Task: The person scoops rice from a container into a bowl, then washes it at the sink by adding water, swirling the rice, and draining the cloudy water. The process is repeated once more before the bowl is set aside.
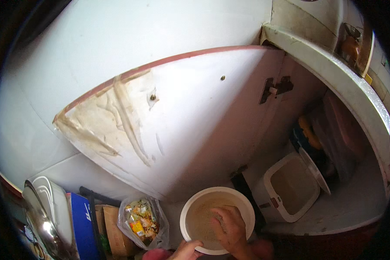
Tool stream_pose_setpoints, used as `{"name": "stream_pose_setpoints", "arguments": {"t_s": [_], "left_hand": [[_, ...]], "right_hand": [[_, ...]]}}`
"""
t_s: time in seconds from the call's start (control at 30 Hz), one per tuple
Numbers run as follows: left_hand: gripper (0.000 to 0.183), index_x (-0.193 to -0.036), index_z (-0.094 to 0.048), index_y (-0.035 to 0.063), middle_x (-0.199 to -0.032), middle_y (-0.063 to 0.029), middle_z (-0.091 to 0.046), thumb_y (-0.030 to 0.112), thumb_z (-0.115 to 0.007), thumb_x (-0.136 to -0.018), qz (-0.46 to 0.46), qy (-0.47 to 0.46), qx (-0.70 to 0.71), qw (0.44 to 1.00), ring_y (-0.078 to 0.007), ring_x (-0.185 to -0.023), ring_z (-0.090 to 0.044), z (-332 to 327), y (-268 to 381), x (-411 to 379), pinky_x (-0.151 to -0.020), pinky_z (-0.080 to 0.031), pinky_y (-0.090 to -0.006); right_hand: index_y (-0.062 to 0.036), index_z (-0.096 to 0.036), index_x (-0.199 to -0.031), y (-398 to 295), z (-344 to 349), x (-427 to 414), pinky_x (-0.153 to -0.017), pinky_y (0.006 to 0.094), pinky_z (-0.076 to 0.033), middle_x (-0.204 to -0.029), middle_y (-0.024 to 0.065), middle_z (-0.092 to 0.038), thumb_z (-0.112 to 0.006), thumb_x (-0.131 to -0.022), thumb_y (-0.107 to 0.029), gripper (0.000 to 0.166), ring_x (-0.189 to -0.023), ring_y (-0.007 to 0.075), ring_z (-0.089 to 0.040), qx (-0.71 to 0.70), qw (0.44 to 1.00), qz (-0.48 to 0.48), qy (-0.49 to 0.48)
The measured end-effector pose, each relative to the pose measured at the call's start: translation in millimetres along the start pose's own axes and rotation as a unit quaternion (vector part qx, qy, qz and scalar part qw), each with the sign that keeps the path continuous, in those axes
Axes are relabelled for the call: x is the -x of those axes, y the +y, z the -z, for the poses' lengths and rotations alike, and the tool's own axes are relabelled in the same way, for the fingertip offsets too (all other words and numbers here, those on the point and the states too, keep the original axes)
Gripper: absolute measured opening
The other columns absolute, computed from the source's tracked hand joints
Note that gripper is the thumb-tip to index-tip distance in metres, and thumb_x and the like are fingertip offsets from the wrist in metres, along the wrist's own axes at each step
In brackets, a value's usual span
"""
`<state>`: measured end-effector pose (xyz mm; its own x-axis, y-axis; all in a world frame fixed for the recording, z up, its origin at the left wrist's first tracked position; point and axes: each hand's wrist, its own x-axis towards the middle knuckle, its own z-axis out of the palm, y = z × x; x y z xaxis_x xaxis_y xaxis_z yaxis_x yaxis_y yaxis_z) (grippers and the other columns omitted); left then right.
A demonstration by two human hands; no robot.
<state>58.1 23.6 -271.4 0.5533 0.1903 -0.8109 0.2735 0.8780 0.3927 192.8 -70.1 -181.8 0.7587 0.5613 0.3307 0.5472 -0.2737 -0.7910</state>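
Observation:
A round white plastic tub (184,224) stands before me, with loose, pale tan grain-like material (198,216) in it; I cannot tell its kind. The near left part of the rim is gripped by my left hand (189,249). My right hand (229,227) reaches inside over the contents, its fingers curled and some of the material clinging to them. Whether it holds a handful is hidden. To the right, inside the cabinet, sits an open white bin (269,182) with similar tan contents (292,185). Its lid (314,170) is raised at the back.
The open white cabinet door (188,107) spans the view ahead, its corner peeling. Left of the tub are a clear plastic bag of refuse (143,221), a cardboard box (117,230), a blue box (83,224) and a shiny metal lid (44,221). A countertop edge (338,65) overhangs the right.

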Motion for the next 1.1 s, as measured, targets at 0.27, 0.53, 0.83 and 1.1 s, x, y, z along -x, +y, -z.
{"name": "stream_pose_setpoints", "arguments": {"t_s": [0.27, 0.53, 0.83, 1.1], "left_hand": [[0.015, -0.092, -0.058, -0.0006, -0.092, -0.0113, -0.060, 0.001, -0.051, -0.079, -0.024, 0.018, -0.043, 0.999, -0.0232, -0.086, -0.059, 5.0, -9.3, 18.2, -0.076, -0.050, -0.0365], [0.014, -0.090, -0.059, 0.0014, -0.090, -0.0094, -0.059, 0.005, -0.047, -0.083, -0.047, 0.004, -0.102, 0.994, -0.0209, -0.084, -0.057, 34.2, -60.2, 14.6, -0.073, -0.047, -0.0336], [0.015, -0.092, -0.059, 0.0019, -0.088, -0.0053, -0.056, 0.005, -0.051, -0.080, 0.033, 0.102, -0.025, 0.994, -0.0170, -0.082, -0.052, -36.8, -42.5, 54.7, -0.067, -0.042, -0.0315], [0.033, -0.107, -0.049, 0.0058, -0.091, -0.0055, -0.054, -0.003, -0.048, -0.075, 0.018, 0.126, -0.012, 0.992, -0.0203, -0.079, -0.054, -43.5, -48.2, 59.5, -0.068, -0.046, -0.0360]], "right_hand": [[-0.0006, -0.060, -0.107, 9.0, 23.1, 6.1, -0.080, 0.0381, -0.050, -0.111, 0.0173, -0.055, -0.048, -0.085, 0.005, 0.026, -0.097, 0.0303, -0.059, -0.152, 0.975, -0.161, -0.018], [0.0020, -0.062, -0.094, 37.0, 26.4, 19.2, -0.069, 0.0346, -0.052, -0.091, 0.0149, -0.062, -0.052, -0.081, 0.005, 0.017, -0.082, 0.0274, -0.063, -0.042, 0.998, -0.037, 0.037], [-0.0005, -0.062, -0.077, 47.6, 46.9, 30.2, -0.066, 0.0331, -0.050, -0.083, 0.0123, -0.063, -0.057, -0.075, 0.006, 0.008, -0.074, 0.0265, -0.061, -0.083, 0.995, -0.048, 0.000], [-0.0030, -0.064, -0.081, 44.2, 41.4, 50.3, -0.070, 0.0369, -0.050, -0.083, 0.0101, -0.063, -0.055, -0.072, 0.007, 0.016, -0.080, 0.0280, -0.062, -0.080, 0.991, -0.089, -0.065]]}}
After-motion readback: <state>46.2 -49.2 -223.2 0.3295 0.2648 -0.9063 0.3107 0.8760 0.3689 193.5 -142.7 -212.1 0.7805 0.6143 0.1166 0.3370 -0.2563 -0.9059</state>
